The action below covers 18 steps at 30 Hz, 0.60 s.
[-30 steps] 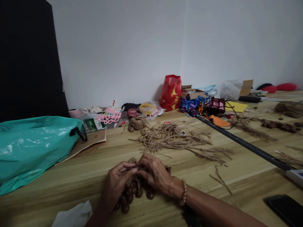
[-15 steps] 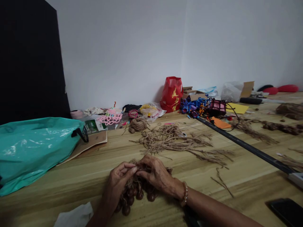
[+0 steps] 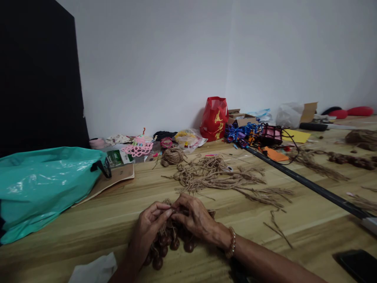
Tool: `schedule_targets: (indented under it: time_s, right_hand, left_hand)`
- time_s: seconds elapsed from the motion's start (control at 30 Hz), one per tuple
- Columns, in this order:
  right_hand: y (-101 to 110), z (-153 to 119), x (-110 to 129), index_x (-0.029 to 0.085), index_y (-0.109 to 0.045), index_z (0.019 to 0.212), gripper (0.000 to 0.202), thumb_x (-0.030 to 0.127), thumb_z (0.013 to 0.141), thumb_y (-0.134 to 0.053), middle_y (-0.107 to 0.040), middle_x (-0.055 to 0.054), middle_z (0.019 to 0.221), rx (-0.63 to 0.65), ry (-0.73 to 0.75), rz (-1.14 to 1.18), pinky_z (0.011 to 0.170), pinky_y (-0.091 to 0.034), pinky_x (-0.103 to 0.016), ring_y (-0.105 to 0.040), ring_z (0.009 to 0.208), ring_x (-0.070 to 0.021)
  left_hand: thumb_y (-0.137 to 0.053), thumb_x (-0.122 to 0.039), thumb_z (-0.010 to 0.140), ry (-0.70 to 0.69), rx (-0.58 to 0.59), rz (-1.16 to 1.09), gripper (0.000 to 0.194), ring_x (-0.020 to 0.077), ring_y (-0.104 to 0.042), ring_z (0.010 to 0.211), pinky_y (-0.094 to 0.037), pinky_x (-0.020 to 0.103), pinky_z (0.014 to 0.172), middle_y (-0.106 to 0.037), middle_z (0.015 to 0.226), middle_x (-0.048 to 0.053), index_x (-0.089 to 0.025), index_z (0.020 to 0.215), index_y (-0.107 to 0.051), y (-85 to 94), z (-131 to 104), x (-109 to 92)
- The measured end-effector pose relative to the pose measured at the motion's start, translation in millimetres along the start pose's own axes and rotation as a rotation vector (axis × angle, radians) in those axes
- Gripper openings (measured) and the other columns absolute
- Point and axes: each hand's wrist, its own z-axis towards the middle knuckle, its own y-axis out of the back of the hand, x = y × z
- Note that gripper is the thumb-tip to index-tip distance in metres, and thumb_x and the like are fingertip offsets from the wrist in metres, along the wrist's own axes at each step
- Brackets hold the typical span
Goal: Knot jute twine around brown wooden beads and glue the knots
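Note:
A bunch of round brown beads or nuts (image 3: 164, 240) tied with twine lies on the wooden table, under and between my hands. My left hand (image 3: 150, 222), at the bunch's left side, pinches its upper part with thumb and forefinger. From the right, my right hand (image 3: 193, 215) closes its fingertips on the same spot, almost touching the left fingertips. A beaded bracelet (image 3: 231, 243) circles the right wrist. Bits of tan twine stick out above the beads. What exactly the fingertips grip, most likely a strand of twine, is hidden between them.
Loose twine (image 3: 212, 175) is spread beyond my hands, with a twine ball (image 3: 173, 156) behind. A teal plastic bag (image 3: 50, 184) lies left and a white tissue (image 3: 93, 269) in front. A black strip (image 3: 300, 179) crosses the right side. A red bag (image 3: 214, 120) stands by the wall.
Both hands stay at the bunch in nearly the same pinch, with only slight finger movement. The whole view has shifted by a few pixels.

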Motion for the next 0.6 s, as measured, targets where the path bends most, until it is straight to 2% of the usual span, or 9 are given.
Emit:
schedule_targets:
  time_s: [0.23, 0.5, 0.6]
  right_hand:
    - [2.1, 0.6, 0.8, 0.019, -0.062, 0.09, 0.007, 0.019, 0.084, -0.067, -0.062, -0.002, 0.085, 0.014, 0.032, -0.018, 0.069, -0.042, -0.025, -0.059, 0.08, -0.0166]
    - [-2.3, 0.4, -1.4, 0.018, -0.064, 0.087, 0.008, 0.017, 0.081, -0.069, -0.062, -0.002, 0.084, -0.002, 0.005, 0.007, 0.068, -0.044, -0.024, -0.059, 0.079, -0.0162]
    - [-2.6, 0.5, -1.8, 0.018, -0.066, 0.093, 0.013, 0.014, 0.08, -0.07, -0.063, -0.002, 0.087, 0.003, 0.006, 0.031, 0.071, -0.045, -0.024, -0.06, 0.082, -0.0165]
  left_hand:
    - [-0.081, -0.035, 0.061, -0.022, -0.023, 0.006, 0.024, 0.0226, -0.07, 0.074, -0.053, 0.027, 0.066, -0.076, 0.076, 0.005, -0.019, 0.073, -0.068, 3.2, 3.0, 1.7]
    - [-0.078, -0.032, 0.064, -0.023, -0.032, 0.016, 0.018, 0.0229, -0.071, 0.076, -0.053, 0.027, 0.066, -0.076, 0.075, 0.004, -0.02, 0.072, -0.068, 3.3, 3.5, 4.3]
    - [-0.076, -0.031, 0.067, -0.048, -0.033, 0.032, 0.017, 0.022, -0.07, 0.077, -0.053, 0.027, 0.069, -0.076, 0.079, 0.005, -0.019, 0.076, -0.068, 4.4, 3.3, 4.6]
